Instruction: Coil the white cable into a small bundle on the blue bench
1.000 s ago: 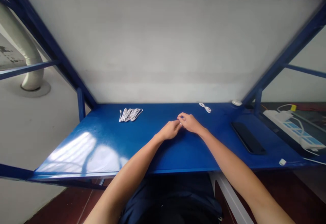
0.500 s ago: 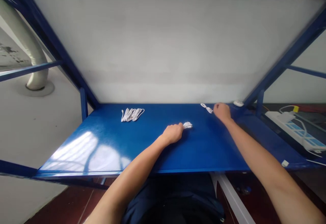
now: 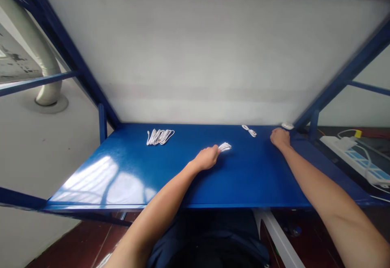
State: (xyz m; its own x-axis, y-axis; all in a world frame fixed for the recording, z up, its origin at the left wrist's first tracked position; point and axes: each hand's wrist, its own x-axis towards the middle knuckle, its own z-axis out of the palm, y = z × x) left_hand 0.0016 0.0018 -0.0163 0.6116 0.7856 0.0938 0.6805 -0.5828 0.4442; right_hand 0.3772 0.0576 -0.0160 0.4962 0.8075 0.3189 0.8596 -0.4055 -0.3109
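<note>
Your L hand is over the mid part of the blue table, fingers clenched round 1 end of a white cable bundle. The bundle's other end sticks out past the thumb side, toward your R, strands fanned a bit. Can't tell if the bundle touches the tabletop.

Your R hand is well apart from your L, nr the table's back R corner. Its fingers are curled in, back of hand up; can't tell if anything's inside. A white rounded item lies just beyond it, by the back edge.

Btwn your 2 hands, nearer the back edge, lies 1 small white cable, looped w/ its end twds your R hand. It's apart from both hands.

On the L side of the tabletop, a wavy white cable coil lies flat nr the back, well apart from your L hand. Bright light patches show on the surface at front L.

Off to your R, past your R forearm, there's a white-and-blue power strip w/ a white adapter & a white cord, plus a small yellow item nr its far end. Blue frame bars rise at both sides, w/ a pale wall behind.
</note>
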